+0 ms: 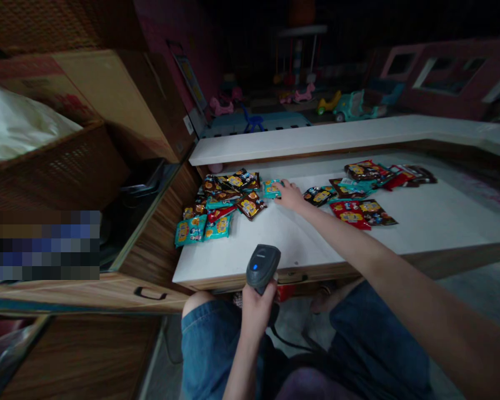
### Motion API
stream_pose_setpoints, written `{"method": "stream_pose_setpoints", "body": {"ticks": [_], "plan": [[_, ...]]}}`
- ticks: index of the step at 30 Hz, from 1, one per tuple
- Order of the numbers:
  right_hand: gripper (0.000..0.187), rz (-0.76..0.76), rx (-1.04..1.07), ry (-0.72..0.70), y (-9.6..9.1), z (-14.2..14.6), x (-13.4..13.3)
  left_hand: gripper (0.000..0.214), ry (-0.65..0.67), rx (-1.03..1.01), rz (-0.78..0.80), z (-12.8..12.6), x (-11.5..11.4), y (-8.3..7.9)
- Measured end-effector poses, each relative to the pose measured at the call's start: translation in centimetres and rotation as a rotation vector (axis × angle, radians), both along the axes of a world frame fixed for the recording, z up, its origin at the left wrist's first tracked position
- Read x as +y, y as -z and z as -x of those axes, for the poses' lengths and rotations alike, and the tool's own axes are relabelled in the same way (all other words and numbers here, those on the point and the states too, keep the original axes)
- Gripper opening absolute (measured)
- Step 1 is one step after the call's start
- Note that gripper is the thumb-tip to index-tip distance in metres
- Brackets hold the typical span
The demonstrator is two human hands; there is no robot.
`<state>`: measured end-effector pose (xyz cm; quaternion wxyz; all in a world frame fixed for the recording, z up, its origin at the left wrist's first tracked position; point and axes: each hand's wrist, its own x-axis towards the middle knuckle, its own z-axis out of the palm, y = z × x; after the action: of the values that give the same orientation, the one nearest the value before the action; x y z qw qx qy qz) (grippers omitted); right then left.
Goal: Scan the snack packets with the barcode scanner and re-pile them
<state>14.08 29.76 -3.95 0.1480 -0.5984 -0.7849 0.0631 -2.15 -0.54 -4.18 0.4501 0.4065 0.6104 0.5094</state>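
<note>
My left hand (257,308) is wrapped around the handle of a dark grey barcode scanner (263,266), held above my lap at the table's front edge. A blue light shows on the scanner's top. Farther off, my right hand (290,195) has its thumb and fingers on the right side of a teal snack packet (270,189) lying on the white table (270,236). To its left is a heap of brown, teal and red packets (250,205). Close on its right lies a black packet (319,195), with more packets (350,214) beyond.
A raised white ledge (300,139) runs along the table's back. At left stand a wooden cabinet (150,233), a cardboard box (120,94) and a woven basket (58,161). The scanner's cable (291,343) hangs by my legs. Toy vehicles (354,106) stand in the dim room behind.
</note>
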Motion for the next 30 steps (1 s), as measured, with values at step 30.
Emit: {"method": "stream_pose_setpoints", "body": {"ticks": [30], "plan": [[0.033, 0.422, 1.814, -0.09, 3.6, -3.4, -17.0, 0.026, 0.125, 0.114, -0.11, -1.9, -3.0, -3.5]]}}
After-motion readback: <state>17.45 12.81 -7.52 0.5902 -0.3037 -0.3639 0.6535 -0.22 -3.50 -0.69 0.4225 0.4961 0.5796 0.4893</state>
